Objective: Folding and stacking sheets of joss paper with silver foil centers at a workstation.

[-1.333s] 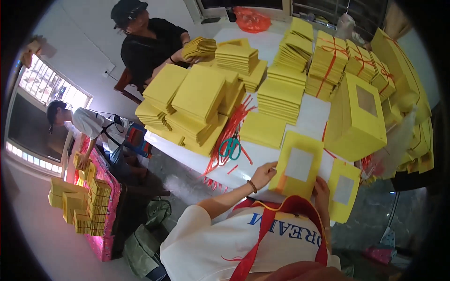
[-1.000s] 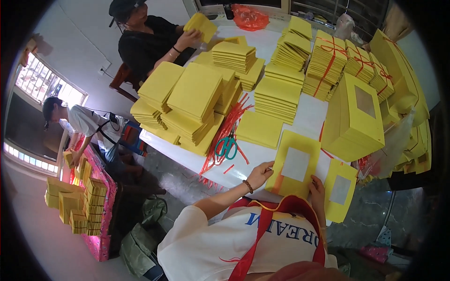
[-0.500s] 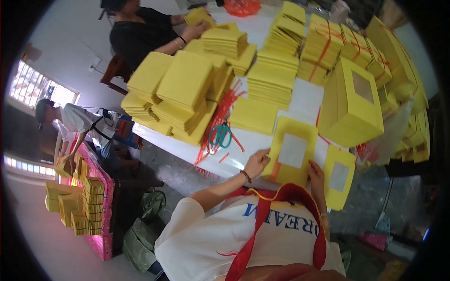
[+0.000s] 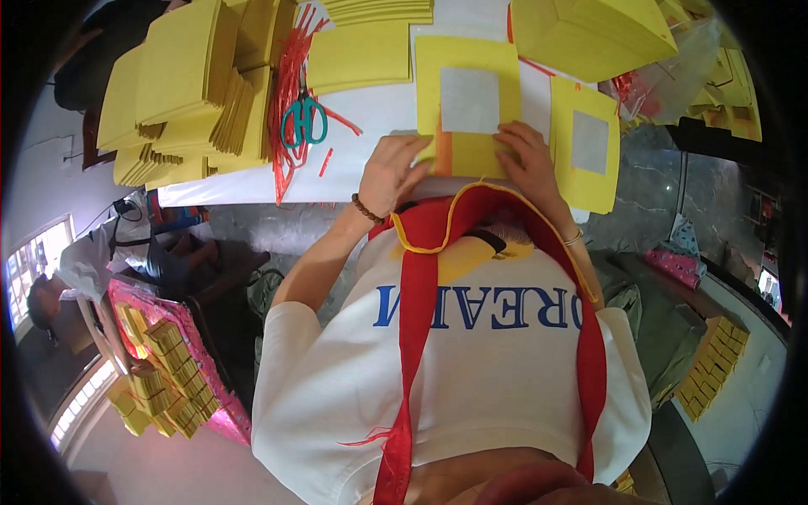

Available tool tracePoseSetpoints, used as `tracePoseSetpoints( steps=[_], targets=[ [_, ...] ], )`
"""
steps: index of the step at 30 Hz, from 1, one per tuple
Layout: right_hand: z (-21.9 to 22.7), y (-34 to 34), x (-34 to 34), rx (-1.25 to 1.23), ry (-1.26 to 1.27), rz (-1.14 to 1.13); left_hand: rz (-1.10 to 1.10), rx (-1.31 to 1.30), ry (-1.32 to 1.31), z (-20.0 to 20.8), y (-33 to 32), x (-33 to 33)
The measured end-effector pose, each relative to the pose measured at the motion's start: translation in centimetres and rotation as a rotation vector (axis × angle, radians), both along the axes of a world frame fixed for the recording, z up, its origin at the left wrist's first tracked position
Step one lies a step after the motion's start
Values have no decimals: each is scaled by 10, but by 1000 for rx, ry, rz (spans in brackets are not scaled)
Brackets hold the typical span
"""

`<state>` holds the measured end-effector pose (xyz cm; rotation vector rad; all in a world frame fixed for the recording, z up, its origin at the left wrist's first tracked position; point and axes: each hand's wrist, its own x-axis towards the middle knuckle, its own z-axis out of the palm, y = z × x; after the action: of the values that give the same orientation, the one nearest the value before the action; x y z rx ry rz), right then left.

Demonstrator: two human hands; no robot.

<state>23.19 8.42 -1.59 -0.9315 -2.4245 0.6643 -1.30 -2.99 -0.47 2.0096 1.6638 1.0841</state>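
Note:
A flat yellow paper envelope (image 4: 470, 153) with a pale rectangular panel and an orange strip lies at the table's near edge, in front of my chest. My left hand (image 4: 392, 172) grips its left edge with bent fingers, a beaded bracelet on the wrist. At the opposite edge, my right hand (image 4: 530, 167) holds the lower right side, fingertips resting on the paper. A second yellow envelope (image 4: 562, 126) with a similar panel lies to the right, partly over the edge. Teal-handled scissors (image 4: 304, 123) rest on red plastic strips (image 4: 290, 80), left of my hands.
Piled yellow envelopes (image 4: 181, 71) stand at the left, with a flatter stack (image 4: 360, 57) nearer the middle. A big yellow block (image 4: 589, 38) sits far right beside a clear plastic bag (image 4: 682, 71). A person (image 4: 84, 261) bends over bundles on a pink-covered table (image 4: 223, 412).
My view has tilted down and turned, so the table now sits higher in the picture. Both hands stay at the envelope's sides, and it now lies flatter against the table edge.

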Motion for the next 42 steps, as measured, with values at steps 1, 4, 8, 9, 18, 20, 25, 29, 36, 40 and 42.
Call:
tracePoseSetpoints(
  steps=[1,4,8,9,18,20,25,29,36,40,42],
  targets=[
    [-1,0,0,-21,20,-16,2,-13,-3,1,-2,2],
    [0,2,2,-114,49,-26,-171,50,255,-2,-3,6],
    [-8,7,8,-340,187,-40,-158,99,278,-7,2,6],
    [-8,8,7,-341,188,-35,-173,78,215,-5,4,3],
    [-5,4,10,-879,514,-148,-131,-114,-65,2,24,-10],
    [-11,2,11,-869,562,-152,-116,-138,-97,1,26,-11],
    [-10,2,14,-636,435,-62,-72,-288,-184,0,26,-12],
    [-15,4,16,-613,481,-16,-75,-362,-222,-1,32,-15],
    [-9,5,15,-617,431,-6,-41,-429,-260,2,33,-17],
    [-7,3,14,-733,475,-18,-27,-458,-316,0,32,-16],
    [-10,3,15,-770,486,-27,-27,-443,-307,-3,30,-16]
  ],
)
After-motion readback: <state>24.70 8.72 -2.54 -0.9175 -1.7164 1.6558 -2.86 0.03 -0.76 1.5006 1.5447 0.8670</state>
